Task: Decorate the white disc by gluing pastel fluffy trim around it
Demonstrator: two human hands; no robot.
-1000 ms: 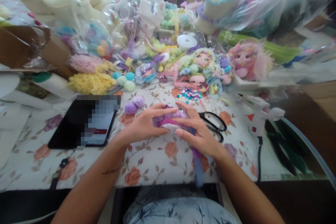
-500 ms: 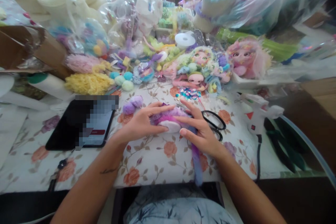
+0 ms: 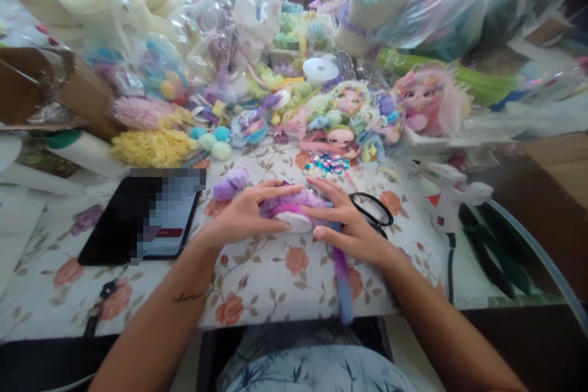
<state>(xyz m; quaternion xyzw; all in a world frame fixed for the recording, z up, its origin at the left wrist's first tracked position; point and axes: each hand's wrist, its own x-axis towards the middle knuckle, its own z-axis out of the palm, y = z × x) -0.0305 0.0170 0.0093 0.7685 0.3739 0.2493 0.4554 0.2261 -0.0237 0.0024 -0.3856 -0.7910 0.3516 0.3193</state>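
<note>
Between my two hands, just above the flowered tablecloth, is a fluffy purple-and-pink chenille piece (image 3: 290, 206) with a white round disc (image 3: 293, 221) on its near side. My left hand (image 3: 250, 211) grips its left side, thumb at the disc and fingers over the top. My right hand (image 3: 345, 220) closes on its right side, fingers laid across the fluff and thumb near the disc's edge. From under the right hand a long purple-blue fuzzy strip (image 3: 342, 285) hangs toward the table's front edge. Black-handled scissors (image 3: 371, 208) lie beyond the right hand, partly covered by it.
A phone (image 3: 142, 214) lies to the left. Purple fluff (image 3: 230, 185) sits behind my left hand, and shiny sequins (image 3: 327, 163) lie further back. At right are a white glue gun (image 3: 452, 193) and dark-handled pliers (image 3: 487, 251). Dolls (image 3: 348, 101), pompoms and bags crowd the back.
The view has shifted slightly. My right hand's fingers have drawn in a little over the fluffy piece, and the hand covers more of the scissors. The left hand keeps its hold.
</note>
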